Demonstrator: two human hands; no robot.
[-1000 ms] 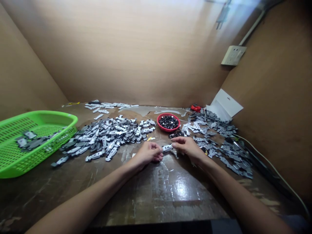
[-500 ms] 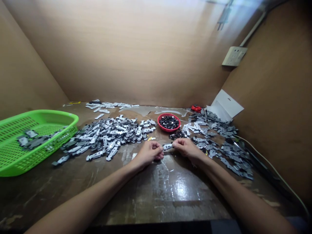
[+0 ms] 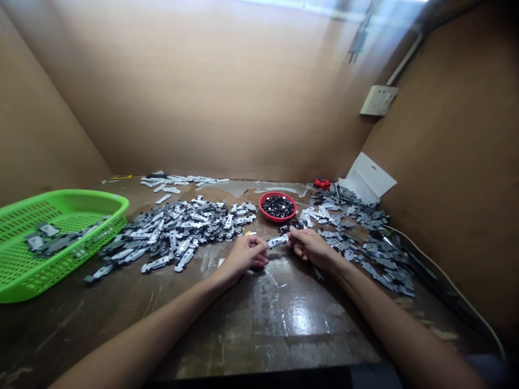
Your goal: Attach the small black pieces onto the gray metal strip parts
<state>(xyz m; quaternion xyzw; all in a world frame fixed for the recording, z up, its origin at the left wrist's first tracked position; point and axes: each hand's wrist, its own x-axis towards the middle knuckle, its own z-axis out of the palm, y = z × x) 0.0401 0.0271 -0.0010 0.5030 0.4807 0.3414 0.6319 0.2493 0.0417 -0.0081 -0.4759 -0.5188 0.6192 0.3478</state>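
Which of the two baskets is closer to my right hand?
The small round red basket, just beyond your right hand; the larger green basket sits far left.

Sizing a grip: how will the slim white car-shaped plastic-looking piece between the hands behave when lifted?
The slim white piece is probably stiff: it spans left hand to right hand without visible sag. Likely light, since a pinch at each end supports it. Narrow, so may twist.

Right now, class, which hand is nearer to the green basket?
Left. The left hand is right of the green basket, beyond the pile of car-shaped parts; the right hand is farther right.
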